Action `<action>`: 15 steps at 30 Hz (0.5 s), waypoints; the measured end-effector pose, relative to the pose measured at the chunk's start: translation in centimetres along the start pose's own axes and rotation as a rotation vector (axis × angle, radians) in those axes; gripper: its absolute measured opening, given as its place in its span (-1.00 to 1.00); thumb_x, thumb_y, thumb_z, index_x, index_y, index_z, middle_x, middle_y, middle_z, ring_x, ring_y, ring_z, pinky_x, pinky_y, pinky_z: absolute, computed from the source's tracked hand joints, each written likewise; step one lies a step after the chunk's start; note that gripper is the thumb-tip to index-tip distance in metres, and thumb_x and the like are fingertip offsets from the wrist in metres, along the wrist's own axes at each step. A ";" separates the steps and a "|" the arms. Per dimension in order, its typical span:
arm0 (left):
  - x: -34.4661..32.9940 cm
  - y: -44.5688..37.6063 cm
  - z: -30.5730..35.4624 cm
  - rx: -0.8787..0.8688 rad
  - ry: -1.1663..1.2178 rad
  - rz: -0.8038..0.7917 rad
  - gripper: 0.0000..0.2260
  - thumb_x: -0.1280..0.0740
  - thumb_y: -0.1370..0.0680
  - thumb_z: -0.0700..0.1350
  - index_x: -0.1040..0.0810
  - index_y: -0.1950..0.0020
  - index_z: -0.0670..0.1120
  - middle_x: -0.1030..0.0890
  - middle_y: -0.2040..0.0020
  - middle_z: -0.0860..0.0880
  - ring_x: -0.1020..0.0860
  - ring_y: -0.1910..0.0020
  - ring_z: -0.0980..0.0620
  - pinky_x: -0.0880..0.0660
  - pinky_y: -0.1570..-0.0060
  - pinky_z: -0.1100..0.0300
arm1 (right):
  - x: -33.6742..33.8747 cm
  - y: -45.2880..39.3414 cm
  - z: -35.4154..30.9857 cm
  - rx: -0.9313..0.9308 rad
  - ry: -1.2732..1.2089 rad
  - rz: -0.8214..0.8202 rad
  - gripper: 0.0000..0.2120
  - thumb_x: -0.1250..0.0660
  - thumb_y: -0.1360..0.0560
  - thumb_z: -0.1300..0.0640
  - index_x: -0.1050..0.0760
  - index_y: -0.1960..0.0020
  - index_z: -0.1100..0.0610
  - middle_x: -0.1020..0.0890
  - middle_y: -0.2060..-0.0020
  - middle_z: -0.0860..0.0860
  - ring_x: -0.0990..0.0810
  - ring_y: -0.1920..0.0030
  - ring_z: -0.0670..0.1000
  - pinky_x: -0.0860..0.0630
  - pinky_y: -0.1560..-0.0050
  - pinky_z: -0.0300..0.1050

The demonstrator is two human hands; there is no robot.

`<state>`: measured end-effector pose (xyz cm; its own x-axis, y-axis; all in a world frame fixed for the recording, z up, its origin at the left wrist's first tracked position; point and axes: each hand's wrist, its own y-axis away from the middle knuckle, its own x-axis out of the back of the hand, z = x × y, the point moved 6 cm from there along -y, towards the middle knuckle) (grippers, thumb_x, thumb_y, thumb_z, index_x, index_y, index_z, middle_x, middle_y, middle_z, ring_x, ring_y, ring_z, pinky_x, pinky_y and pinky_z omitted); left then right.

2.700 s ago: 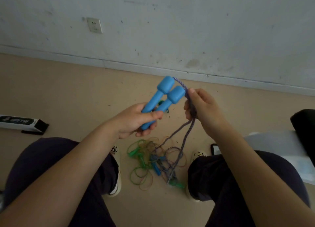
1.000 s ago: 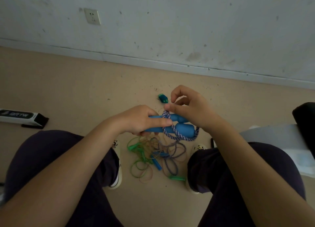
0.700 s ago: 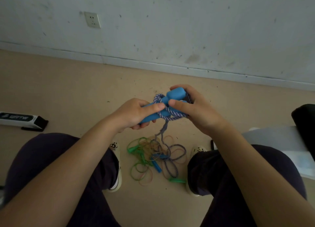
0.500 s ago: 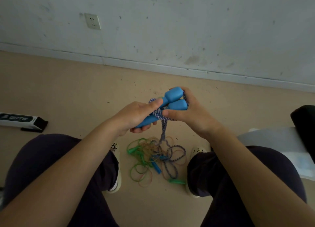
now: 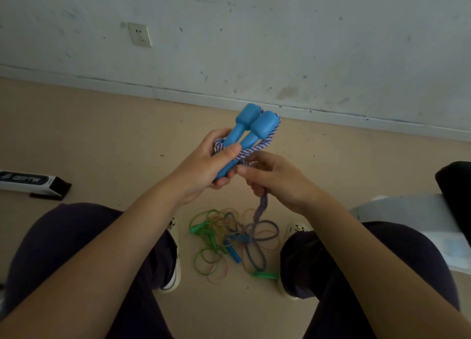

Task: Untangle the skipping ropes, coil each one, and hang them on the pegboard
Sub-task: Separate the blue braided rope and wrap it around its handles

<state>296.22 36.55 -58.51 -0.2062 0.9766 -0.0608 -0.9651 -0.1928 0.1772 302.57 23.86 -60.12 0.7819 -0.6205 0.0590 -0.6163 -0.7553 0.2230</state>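
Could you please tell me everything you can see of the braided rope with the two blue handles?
The braided rope, twisted purple-and-white cord, is wrapped around its two blue handles, which look like smooth plastic with thicker ends, side by side, tilted up and away. The left hand grips the handles; the right hand pinches the cord. Its tail hangs into the tangle on the floor.

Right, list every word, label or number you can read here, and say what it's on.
"SRTW", uncertain because blurred: white letters on the dark panel of the long box on the floor at left.
Small mark left of those letters: too blurred to read.
Dark marks on the shoe toes: not legible.
Nothing else carries text.
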 end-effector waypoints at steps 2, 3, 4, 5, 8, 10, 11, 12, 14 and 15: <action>0.1 0.0 0.1 -0.025 -0.005 0.007 -0.82 -0.25 -0.66 -0.04 -0.40 -0.25 0.01 -0.50 0.36 -0.06 -0.36 0.48 0.06 -0.26 0.51 0.27 | -0.2 0.0 0.3 -0.005 0.100 -0.022 -0.78 -0.38 -0.56 0.13 -0.51 -0.18 0.14 -0.45 0.42 -0.02 -0.38 0.41 -0.03 -0.36 0.35 -0.09; 0.2 0.0 0.1 -0.031 -0.009 0.025 -0.85 -0.27 -0.65 -0.04 -0.41 -0.19 -0.02 -0.52 0.35 -0.05 -0.37 0.48 0.05 -0.27 0.51 0.27 | -0.2 0.1 0.3 -0.008 0.166 -0.023 -0.83 -0.34 -0.59 0.14 -0.52 -0.18 0.11 -0.42 0.45 -0.02 -0.37 0.43 -0.03 -0.35 0.37 -0.09; 0.4 0.0 0.1 -0.034 -0.015 0.053 -0.84 -0.29 -0.64 -0.03 -0.41 -0.15 -0.06 -0.53 0.34 -0.05 -0.37 0.48 0.05 -0.28 0.51 0.27 | -0.3 0.1 0.3 -0.011 0.221 -0.025 -0.87 -0.29 -0.62 0.13 -0.54 -0.15 0.09 -0.41 0.48 -0.03 -0.37 0.45 -0.03 -0.37 0.38 -0.10; 0.7 0.0 0.0 -0.039 -0.023 0.087 -0.82 -0.31 -0.63 -0.03 -0.41 -0.13 -0.08 -0.55 0.32 -0.05 -0.39 0.47 0.05 -0.29 0.51 0.27 | -0.3 0.2 0.2 -0.017 0.250 -0.030 -0.87 -0.26 -0.63 0.10 -0.56 -0.10 0.08 -0.42 0.50 -0.04 -0.40 0.46 -0.02 -0.40 0.37 -0.10; 1.7 -0.2 0.1 -0.061 -0.049 0.185 -0.80 -0.37 -0.60 -0.02 -0.44 -0.09 -0.09 -0.60 0.26 -0.05 -0.44 0.47 0.04 -0.34 0.51 0.26 | -0.2 0.5 -0.1 -0.048 0.254 -0.038 -0.70 -0.22 -0.65 0.00 -0.56 0.14 0.14 -0.54 0.44 0.02 -0.55 0.35 0.03 -0.52 0.19 -0.05; 2.3 -0.4 0.1 -0.087 -0.053 0.228 -0.85 -0.38 -0.59 -0.03 -0.45 -0.02 -0.04 -0.56 0.23 -0.05 -0.45 0.47 0.05 -0.37 0.49 0.25 | 0.0 0.6 -0.3 -0.062 0.236 -0.057 -0.67 -0.22 -0.64 -0.01 -0.55 0.19 0.15 -0.57 0.39 0.07 -0.56 0.31 0.05 -0.54 0.14 -0.04; 2.6 -0.6 0.1 -0.099 -0.061 0.249 -0.86 -0.38 -0.59 -0.03 -0.44 0.00 -0.01 -0.53 0.21 -0.05 -0.45 0.48 0.06 -0.38 0.48 0.24 | 0.1 0.6 -0.3 -0.069 0.233 -0.070 -0.69 -0.23 -0.64 0.01 -0.56 0.15 0.16 -0.54 0.41 0.06 -0.53 0.34 0.04 -0.52 0.19 -0.05; 2.9 -0.7 0.1 -0.109 -0.077 0.271 -0.87 -0.38 -0.59 -0.03 -0.44 0.02 0.01 -0.51 0.19 -0.04 -0.46 0.47 0.07 -0.41 0.45 0.21 | 0.1 0.6 -0.3 -0.078 0.219 -0.082 -0.74 -0.24 -0.64 0.04 -0.58 0.08 0.18 -0.49 0.44 0.02 -0.47 0.40 0.01 -0.47 0.28 -0.10; 3.3 -0.8 0.0 -0.119 -0.136 0.310 -0.86 -0.39 -0.59 -0.02 -0.43 0.03 0.05 -0.52 0.17 -0.02 -0.48 0.46 0.07 -0.47 0.34 0.12 | 0.4 0.8 -0.4 -0.098 0.162 -0.086 -0.83 -0.27 -0.63 0.11 -0.52 -0.09 0.21 -0.34 0.49 -0.05 -0.29 0.48 -0.05 -0.29 0.43 -0.18; 3.4 -0.9 -0.1 -0.123 -0.171 0.320 -0.86 -0.39 -0.59 -0.01 -0.43 0.03 0.06 -0.53 0.16 0.00 -0.49 0.45 0.07 -0.48 0.30 0.08 | 0.6 0.9 -0.5 -0.108 0.136 -0.079 -0.84 -0.28 -0.62 0.13 -0.46 -0.13 0.21 -0.29 0.49 -0.05 -0.22 0.48 -0.06 -0.21 0.46 -0.19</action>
<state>296.38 40.01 -58.96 -0.4801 0.8651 0.1451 -0.8707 -0.4901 0.0413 302.55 22.90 -59.44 0.8373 -0.5207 0.1670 -0.5449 -0.7688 0.3348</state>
